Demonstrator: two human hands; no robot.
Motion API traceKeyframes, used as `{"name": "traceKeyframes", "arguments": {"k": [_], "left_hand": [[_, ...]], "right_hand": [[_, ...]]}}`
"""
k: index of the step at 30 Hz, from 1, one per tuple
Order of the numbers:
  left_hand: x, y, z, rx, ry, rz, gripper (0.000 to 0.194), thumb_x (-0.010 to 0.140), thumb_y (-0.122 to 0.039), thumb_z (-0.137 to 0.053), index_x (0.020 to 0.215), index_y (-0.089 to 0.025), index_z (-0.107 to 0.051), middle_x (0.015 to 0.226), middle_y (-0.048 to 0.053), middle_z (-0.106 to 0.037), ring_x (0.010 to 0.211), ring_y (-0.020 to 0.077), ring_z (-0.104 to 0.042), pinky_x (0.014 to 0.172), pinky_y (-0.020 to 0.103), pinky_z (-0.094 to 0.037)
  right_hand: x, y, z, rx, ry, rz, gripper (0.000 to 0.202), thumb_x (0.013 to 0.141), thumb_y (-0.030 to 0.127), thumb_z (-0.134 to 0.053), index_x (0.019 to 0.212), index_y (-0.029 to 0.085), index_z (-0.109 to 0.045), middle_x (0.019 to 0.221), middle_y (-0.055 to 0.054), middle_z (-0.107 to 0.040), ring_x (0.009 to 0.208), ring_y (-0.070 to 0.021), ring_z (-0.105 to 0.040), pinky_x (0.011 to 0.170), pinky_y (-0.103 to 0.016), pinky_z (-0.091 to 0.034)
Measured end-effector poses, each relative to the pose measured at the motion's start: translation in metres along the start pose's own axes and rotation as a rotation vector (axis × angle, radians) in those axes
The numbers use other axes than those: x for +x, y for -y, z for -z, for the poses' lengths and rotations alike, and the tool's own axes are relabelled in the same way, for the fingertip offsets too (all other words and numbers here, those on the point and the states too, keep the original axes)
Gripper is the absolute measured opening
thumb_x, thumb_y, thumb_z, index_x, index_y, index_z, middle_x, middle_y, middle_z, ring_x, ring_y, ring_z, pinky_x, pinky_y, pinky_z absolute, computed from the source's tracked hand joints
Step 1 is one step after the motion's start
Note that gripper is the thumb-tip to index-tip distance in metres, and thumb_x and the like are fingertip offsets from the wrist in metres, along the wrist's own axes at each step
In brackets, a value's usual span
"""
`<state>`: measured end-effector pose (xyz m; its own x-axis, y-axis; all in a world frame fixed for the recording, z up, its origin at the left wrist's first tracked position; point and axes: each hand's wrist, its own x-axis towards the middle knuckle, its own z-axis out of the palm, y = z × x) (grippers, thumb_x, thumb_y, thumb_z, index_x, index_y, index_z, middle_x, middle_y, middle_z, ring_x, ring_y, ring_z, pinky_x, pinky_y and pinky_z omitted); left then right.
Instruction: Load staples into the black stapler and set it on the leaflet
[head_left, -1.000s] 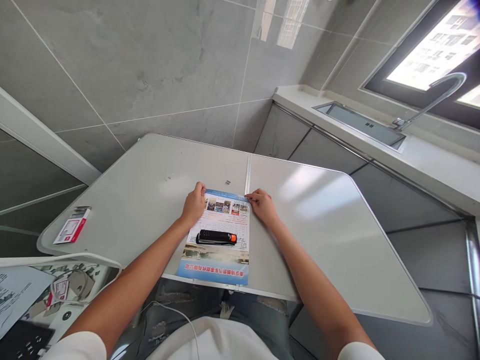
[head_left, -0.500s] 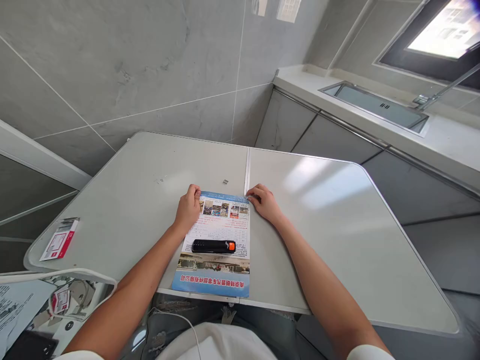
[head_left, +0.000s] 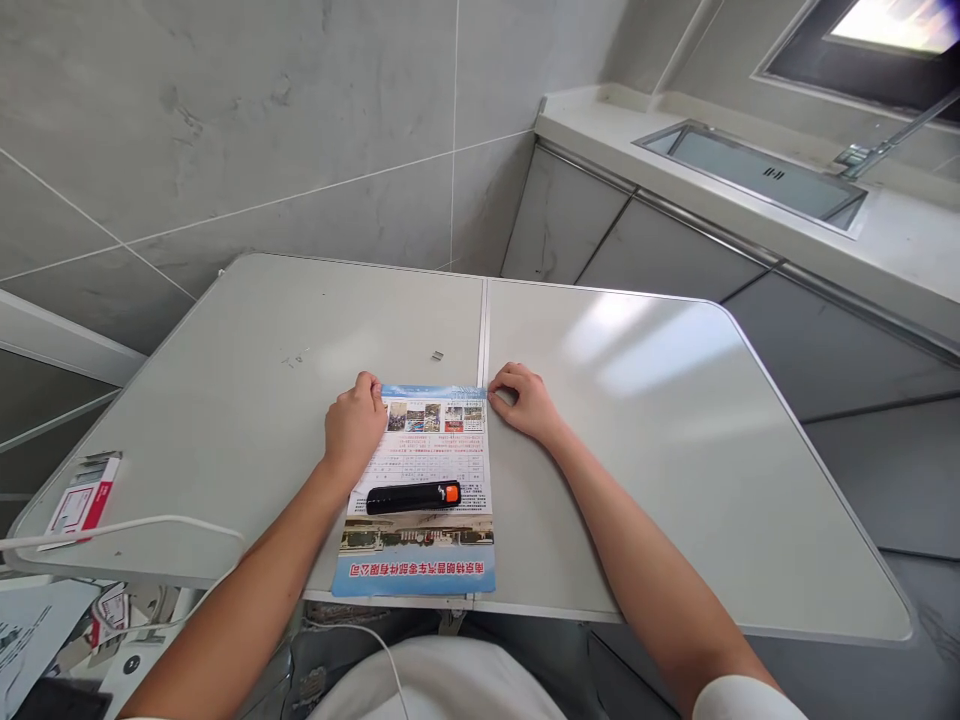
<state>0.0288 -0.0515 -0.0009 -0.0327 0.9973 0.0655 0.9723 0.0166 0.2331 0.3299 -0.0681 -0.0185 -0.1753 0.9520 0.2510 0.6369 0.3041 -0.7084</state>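
A printed leaflet (head_left: 420,578) with blue bands, small photos and red characters lies on the light table. Across its middle rests a black stapler-like tool (head_left: 412,497) with an orange end. My left hand (head_left: 355,424) pinches the leaflet's far left corner. At the far right corner, my right hand (head_left: 523,402) has its thumb and forefinger closed together on the paper's edge. A small metal piece (head_left: 437,355), like a short strip of staples, lies beyond the leaflet.
A red-and-white packet (head_left: 82,500) lies at the table's left end, with a white cable (head_left: 172,519) near it. Papers and clutter sit below on the left. Behind at the right is a counter with a sink (head_left: 757,178).
The view has shifted, so the table and packet appear further left. Both hands stay at the leaflet's far corners, and the black tool still lies on the paper, slightly more tilted.
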Motion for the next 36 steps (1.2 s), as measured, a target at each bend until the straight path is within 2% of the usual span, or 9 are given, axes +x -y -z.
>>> {"name": "traceKeyframes", "arguments": {"k": [3, 7, 13, 22, 30, 36], "left_hand": [[0.0, 0.002, -0.001, -0.029, -0.006, -0.027, 0.022, 0.107, -0.028, -0.039, 0.11, -0.023, -0.06, 0.085, 0.008, -0.074, 0.072, 0.0266, -0.066, 0.061, 0.031, -0.029], [0.0, 0.002, -0.002, -0.091, -0.026, -0.048, 0.022, 0.107, -0.028, -0.039, 0.112, -0.023, -0.06, 0.087, 0.006, -0.073, 0.074, 0.025, -0.066, 0.062, 0.03, -0.031], [-0.002, 0.002, -0.002, -0.213, -0.085, -0.089, 0.023, 0.108, -0.028, -0.036, 0.111, -0.023, -0.058, 0.08, 0.003, -0.068, 0.071, 0.0235, -0.063, 0.063, 0.029, -0.031], [-0.001, 0.0, -0.001, -0.263, -0.079, -0.093, 0.023, 0.108, -0.028, -0.035, 0.109, -0.023, -0.058, 0.077, 0.003, -0.065, 0.07, 0.0222, -0.061, 0.064, 0.029, -0.033], [-0.001, 0.001, -0.001, -0.379, -0.144, -0.139, 0.02, 0.107, -0.029, -0.038, 0.104, -0.023, -0.058, 0.073, 0.001, -0.06, 0.065, 0.0195, -0.057, 0.064, 0.028, -0.033], [-0.001, 0.006, -0.005, -0.524, -0.209, -0.191, 0.018, 0.106, -0.028, -0.041, 0.097, -0.024, -0.056, 0.065, -0.003, -0.05, 0.055, 0.0152, -0.046, 0.061, 0.027, -0.031]], "right_hand": [[-0.006, 0.011, -0.005, -0.04, -0.029, -0.101, 0.014, 0.089, 0.019, -0.058, 0.081, 0.022, -0.069, 0.091, -0.005, -0.069, 0.09, -0.0218, -0.063, 0.084, -0.035, -0.05], [-0.013, 0.021, -0.011, -0.054, -0.083, -0.194, 0.005, 0.087, 0.021, -0.061, 0.085, 0.023, -0.065, 0.09, -0.003, -0.069, 0.086, -0.0212, -0.061, 0.08, -0.034, -0.048], [-0.014, 0.016, -0.013, -0.025, -0.139, -0.231, 0.01, 0.086, 0.02, -0.059, 0.091, 0.024, -0.067, 0.091, -0.002, -0.07, 0.076, -0.0186, -0.057, 0.078, -0.034, -0.048], [-0.009, 0.009, -0.014, -0.024, -0.141, -0.222, 0.021, 0.091, 0.019, -0.056, 0.088, 0.023, -0.076, 0.094, -0.005, -0.069, 0.081, -0.0197, -0.061, 0.079, -0.035, -0.051], [-0.005, 0.004, -0.012, -0.105, -0.038, -0.148, 0.022, 0.093, 0.013, -0.049, 0.09, 0.023, -0.069, 0.099, -0.007, -0.064, 0.097, -0.0242, -0.059, 0.084, -0.036, -0.048], [-0.004, 0.0, -0.012, -0.036, -0.058, -0.085, 0.018, 0.093, 0.015, -0.046, 0.089, 0.023, -0.061, 0.095, -0.007, -0.067, 0.093, -0.0251, -0.057, 0.083, -0.038, -0.046]]}}
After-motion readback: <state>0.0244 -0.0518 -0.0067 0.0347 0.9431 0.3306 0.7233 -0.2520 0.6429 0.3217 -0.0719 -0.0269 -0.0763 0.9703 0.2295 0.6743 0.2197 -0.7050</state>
